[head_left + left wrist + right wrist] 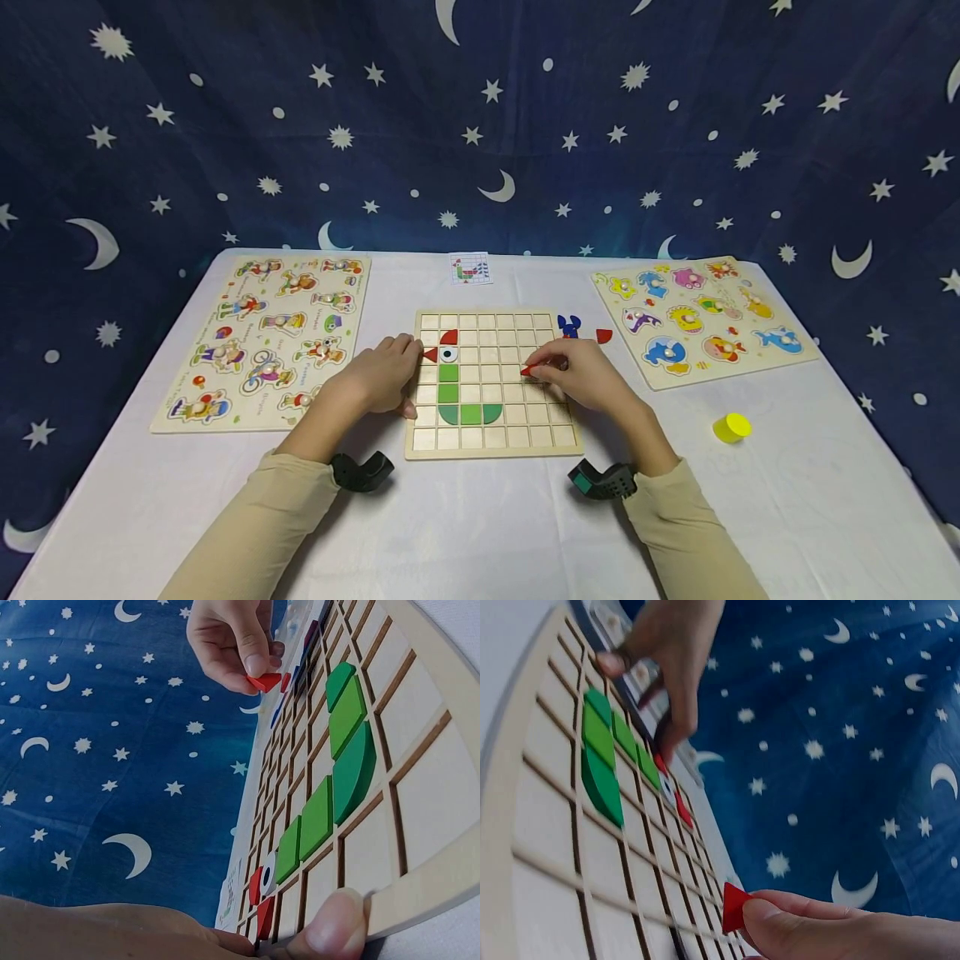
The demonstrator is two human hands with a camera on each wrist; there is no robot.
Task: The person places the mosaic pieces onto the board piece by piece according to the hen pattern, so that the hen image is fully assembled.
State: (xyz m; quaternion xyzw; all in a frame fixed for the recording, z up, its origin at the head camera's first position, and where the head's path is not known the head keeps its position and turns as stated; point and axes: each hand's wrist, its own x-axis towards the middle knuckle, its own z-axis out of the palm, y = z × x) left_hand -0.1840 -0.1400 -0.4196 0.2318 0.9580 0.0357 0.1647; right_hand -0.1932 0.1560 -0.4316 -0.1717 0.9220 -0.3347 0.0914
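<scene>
My right hand (pixel 581 372) pinches a red triangle piece (pixel 733 907) between thumb and fingers, above the right part of the wooden grid board (pixel 495 454). At the board's left edge rests my left hand (pixel 381 375), thumb and fingers spread along the rim. Green squares (pixel 448 392) and green rounded pieces (pixel 492 413) lie in the board's cells, forming an L. Above them are a white eye piece (pixel 447 354), a red rounded piece (pixel 449 337) and a red triangle beak (pixel 431 355).
Blue pieces (pixel 569 325) and a red rounded piece (pixel 604 336) lie right of the board. A small pattern card (pixel 471 268) sits behind it. Peg puzzles flank it, left (pixel 255 342) and right (pixel 693 321). A yellow cylinder (pixel 732 427) stands at the right.
</scene>
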